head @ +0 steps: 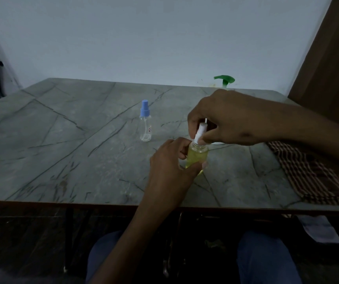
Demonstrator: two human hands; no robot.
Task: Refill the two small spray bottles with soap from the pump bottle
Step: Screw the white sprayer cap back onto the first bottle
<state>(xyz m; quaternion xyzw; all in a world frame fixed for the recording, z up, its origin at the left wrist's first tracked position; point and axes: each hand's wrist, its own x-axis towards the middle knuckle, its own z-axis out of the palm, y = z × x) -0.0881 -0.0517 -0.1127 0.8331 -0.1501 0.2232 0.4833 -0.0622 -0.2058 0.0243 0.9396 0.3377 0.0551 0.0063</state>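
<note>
Small spray bottle [197, 156], yellow soap inside: upright on tabletop [62, 140], left hand [170, 162] wrapped around its body to steady it. White spray cap [200, 133]: pinched by right hand [232, 117] at the neck, apparently for screwing. Second spray bottle [145, 124], blue cap, clear, seemingly empty: well apart, awaiting refill. Pump bottle [225, 80]: behind right hand, mostly hidden. Checked cloth [308, 171]: right edge.

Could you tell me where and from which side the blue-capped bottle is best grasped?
Probably around its clear body, below the blue cap. The blue-capped bottle stands upright and alone on the table, so a sideways wrap from its left or near side looks easiest. The left hand holding the yellow bottle and the right hand on the white sprayer crowd its right.
</note>
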